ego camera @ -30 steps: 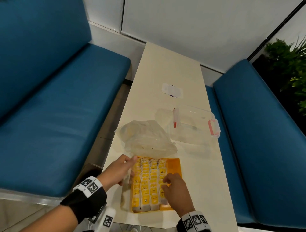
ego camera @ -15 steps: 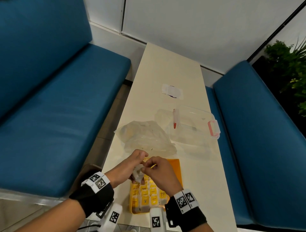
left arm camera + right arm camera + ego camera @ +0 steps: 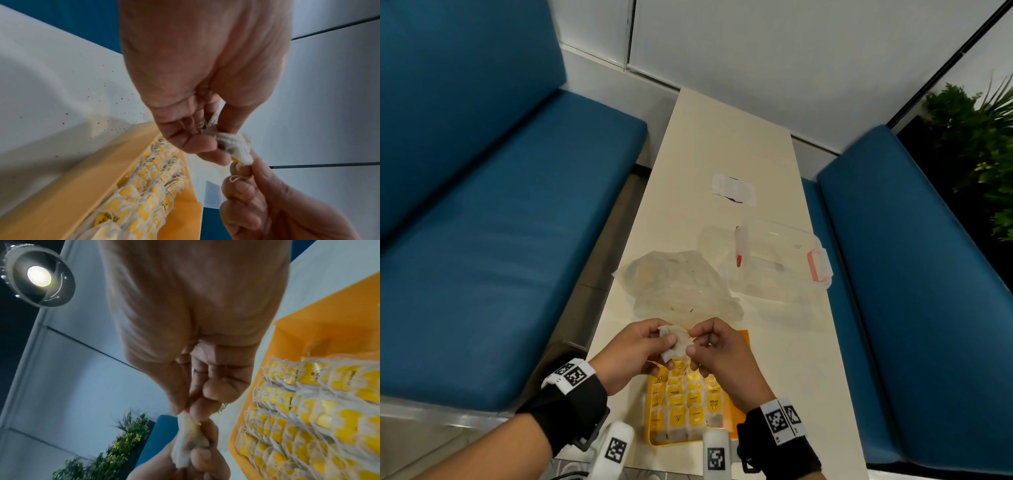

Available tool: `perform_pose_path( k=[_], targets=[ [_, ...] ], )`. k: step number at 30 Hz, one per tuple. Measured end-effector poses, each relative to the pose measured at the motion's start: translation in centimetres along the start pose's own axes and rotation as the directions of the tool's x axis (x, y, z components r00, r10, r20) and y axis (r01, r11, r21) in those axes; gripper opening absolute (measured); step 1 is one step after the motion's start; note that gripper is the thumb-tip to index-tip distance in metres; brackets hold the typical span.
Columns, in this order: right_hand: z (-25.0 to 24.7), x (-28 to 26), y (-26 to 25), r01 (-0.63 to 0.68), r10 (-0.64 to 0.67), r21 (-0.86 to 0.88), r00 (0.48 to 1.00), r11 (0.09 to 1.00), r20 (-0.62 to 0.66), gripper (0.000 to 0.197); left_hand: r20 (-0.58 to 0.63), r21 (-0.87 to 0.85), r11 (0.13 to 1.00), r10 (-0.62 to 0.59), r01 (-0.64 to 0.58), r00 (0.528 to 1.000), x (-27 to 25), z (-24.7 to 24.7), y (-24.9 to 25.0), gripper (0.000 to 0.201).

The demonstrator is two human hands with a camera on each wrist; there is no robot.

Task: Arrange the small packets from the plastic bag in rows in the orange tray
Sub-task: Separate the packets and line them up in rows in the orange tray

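Observation:
Both hands hold one small whitish packet (image 3: 675, 343) in the air above the far end of the orange tray (image 3: 742, 337). My left hand (image 3: 635, 353) grips the packet (image 3: 234, 146) between thumb and fingers. My right hand (image 3: 714, 346) pinches its other end (image 3: 186, 444) with thumb and forefinger. In the tray (image 3: 292, 331) lie several rows of packets with yellow tags (image 3: 685, 401). The crumpled clear plastic bag (image 3: 678, 287) lies on the table just beyond the tray.
A clear lidded box (image 3: 774, 260) with pink latches stands right of the bag. A small white wrapper (image 3: 732, 188) lies farther up the narrow cream table (image 3: 722, 137). Blue benches (image 3: 500, 222) flank the table; a plant (image 3: 983, 144) stands at the far right.
Both hands have risen from the rows in the tray and come together. They now hold one packet between them, lifted above the tray's far end.

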State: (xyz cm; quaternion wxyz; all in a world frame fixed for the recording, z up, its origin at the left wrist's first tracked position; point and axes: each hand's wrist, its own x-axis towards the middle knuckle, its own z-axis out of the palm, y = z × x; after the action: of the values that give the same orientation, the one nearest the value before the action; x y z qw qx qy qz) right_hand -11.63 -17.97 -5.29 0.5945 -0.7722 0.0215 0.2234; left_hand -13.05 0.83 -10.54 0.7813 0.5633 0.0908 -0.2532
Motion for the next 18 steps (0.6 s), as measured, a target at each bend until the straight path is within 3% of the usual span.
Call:
perform_pose_path(
  k=[6, 13, 18],
  targets=[
    [-0.2, -0.1, -0.1, -0.033, 0.031, 0.094, 0.999, 0.995, 0.024, 0.041, 0.000, -0.008, 1.000, 0.007, -0.007, 1.000, 0.2, 0.7, 0.8, 0.009],
    [1.4, 0.2, -0.3, 0.049, -0.040, 0.072, 0.992, 0.996, -0.120, 0.023, -0.059, 0.062, 0.997, 0.056, -0.052, 0.997, 0.5, 2.2, 1.2, 0.015],
    [1.3, 0.2, -0.5, 0.069, -0.066, 0.011, 0.987, 0.998, -0.145, 0.021, -0.118, 0.059, 0.997, 0.061, -0.055, 0.991, 0.3, 2.4, 1.4, 0.012]
  ],
)
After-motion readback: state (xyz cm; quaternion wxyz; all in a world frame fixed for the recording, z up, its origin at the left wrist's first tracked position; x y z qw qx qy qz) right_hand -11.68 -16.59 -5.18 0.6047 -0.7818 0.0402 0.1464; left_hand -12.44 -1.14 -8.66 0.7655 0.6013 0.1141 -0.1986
